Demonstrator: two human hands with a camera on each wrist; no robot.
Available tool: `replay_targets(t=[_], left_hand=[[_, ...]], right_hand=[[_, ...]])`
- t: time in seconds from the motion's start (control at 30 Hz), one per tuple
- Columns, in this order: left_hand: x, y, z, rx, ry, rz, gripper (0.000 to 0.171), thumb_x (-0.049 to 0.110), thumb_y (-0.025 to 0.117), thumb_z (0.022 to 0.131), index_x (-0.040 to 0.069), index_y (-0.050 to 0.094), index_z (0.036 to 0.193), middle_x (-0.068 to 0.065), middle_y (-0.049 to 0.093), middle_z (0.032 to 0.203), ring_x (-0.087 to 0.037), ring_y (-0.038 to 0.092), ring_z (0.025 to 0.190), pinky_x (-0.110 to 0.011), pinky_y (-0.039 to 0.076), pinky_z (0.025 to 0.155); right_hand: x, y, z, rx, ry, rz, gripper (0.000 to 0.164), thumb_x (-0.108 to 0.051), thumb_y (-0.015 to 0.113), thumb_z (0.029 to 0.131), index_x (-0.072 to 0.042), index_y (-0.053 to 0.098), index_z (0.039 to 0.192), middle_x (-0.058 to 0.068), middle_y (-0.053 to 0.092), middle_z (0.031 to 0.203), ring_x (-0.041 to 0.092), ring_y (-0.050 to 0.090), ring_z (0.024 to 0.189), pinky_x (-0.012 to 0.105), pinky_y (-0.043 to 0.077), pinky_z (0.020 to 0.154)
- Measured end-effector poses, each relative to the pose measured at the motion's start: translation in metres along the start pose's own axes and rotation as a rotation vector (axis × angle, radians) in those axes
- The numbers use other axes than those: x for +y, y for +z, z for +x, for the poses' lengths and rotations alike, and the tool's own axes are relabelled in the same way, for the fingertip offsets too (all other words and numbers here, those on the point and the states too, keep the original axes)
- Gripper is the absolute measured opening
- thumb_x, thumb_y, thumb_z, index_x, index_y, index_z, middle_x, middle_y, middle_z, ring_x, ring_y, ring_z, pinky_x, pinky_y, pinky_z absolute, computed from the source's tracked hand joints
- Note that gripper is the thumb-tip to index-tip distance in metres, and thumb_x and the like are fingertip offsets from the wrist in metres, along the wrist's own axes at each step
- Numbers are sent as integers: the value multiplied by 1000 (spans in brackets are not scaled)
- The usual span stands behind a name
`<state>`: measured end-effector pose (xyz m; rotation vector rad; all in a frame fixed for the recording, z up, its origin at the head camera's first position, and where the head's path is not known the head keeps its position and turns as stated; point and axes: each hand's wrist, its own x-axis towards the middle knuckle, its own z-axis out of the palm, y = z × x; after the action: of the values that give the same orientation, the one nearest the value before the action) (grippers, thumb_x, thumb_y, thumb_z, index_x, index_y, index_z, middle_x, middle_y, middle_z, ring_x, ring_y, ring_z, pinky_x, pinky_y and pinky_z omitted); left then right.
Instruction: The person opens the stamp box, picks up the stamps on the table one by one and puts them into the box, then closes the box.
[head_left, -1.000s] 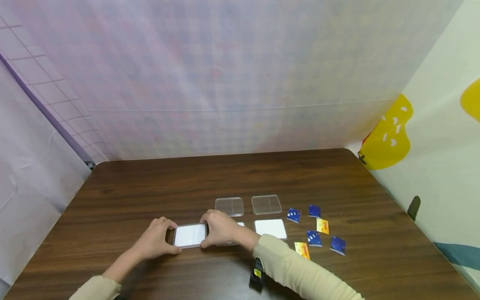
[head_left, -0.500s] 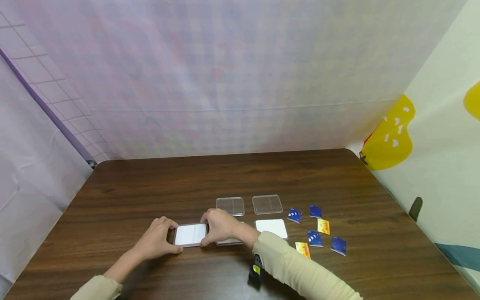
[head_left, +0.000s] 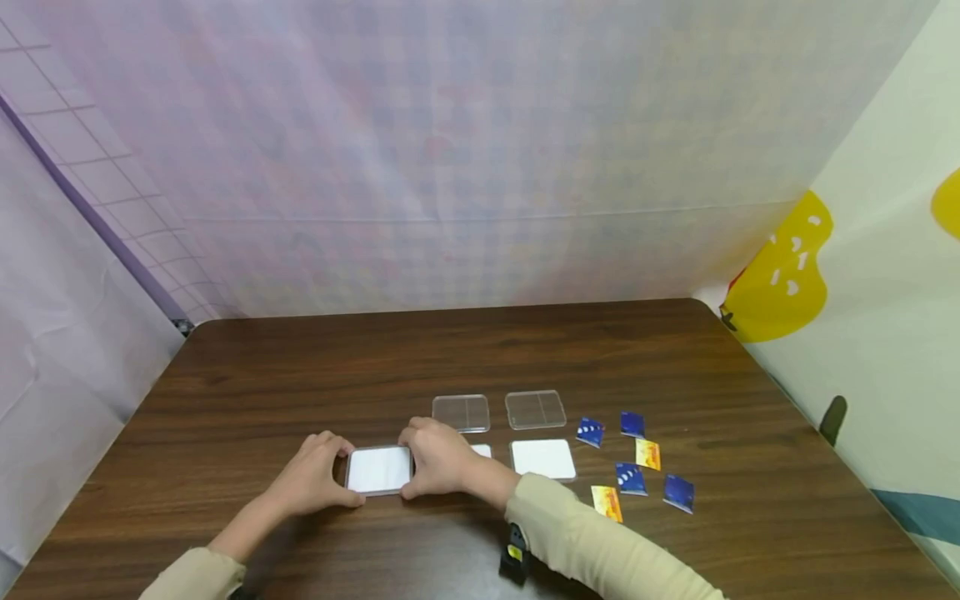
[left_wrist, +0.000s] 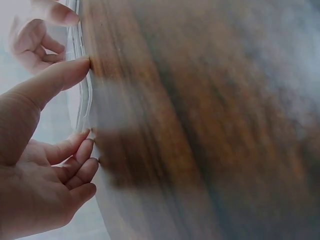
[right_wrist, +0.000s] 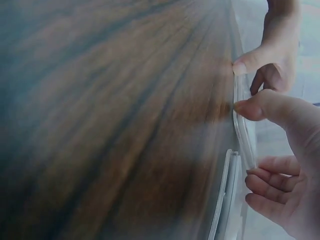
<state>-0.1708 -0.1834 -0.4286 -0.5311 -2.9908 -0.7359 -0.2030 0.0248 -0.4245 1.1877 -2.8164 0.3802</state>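
A flat, clear plastic case [head_left: 378, 470] with a white face lies on the table, left of the middle. My left hand [head_left: 309, 481] grips its left side, thumb at the near corner and fingers at the far one. The right side is held the same way by my right hand [head_left: 438, 458]. Seen edge-on in the left wrist view, the case's clear rim [left_wrist: 85, 102] runs between thumb and fingertips. In the right wrist view, a second clear case [right_wrist: 227, 195] stands close beside the held one; my right hand covers most of it in the head view.
Two clear plastic lids [head_left: 461, 413] lie behind my right hand. A white-faced case [head_left: 543, 459] is to its right. Farther right are scattered small blue packets [head_left: 631, 479] and yellow packets [head_left: 647, 454]. The wooden table [head_left: 300, 367] ends at a cloth backdrop [head_left: 435, 167].
The faint vertical line across the held case's white face no longer shows. Both hands stay at its sides, almost unmoved.
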Motion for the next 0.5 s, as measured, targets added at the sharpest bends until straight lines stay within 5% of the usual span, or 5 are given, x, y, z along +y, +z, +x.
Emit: replay_targets(t=[0.5], left_hand=[[0,3,-3,27,13,-8,58,31,83,53,0,60,96,-3,53,91,-22,47,89,-38,43,78]], right_hand=[[2,-1,2,-39,35,-3,51,-42,78,55,-12,67,93,-7,55,79,5,50,66,16,40,54]])
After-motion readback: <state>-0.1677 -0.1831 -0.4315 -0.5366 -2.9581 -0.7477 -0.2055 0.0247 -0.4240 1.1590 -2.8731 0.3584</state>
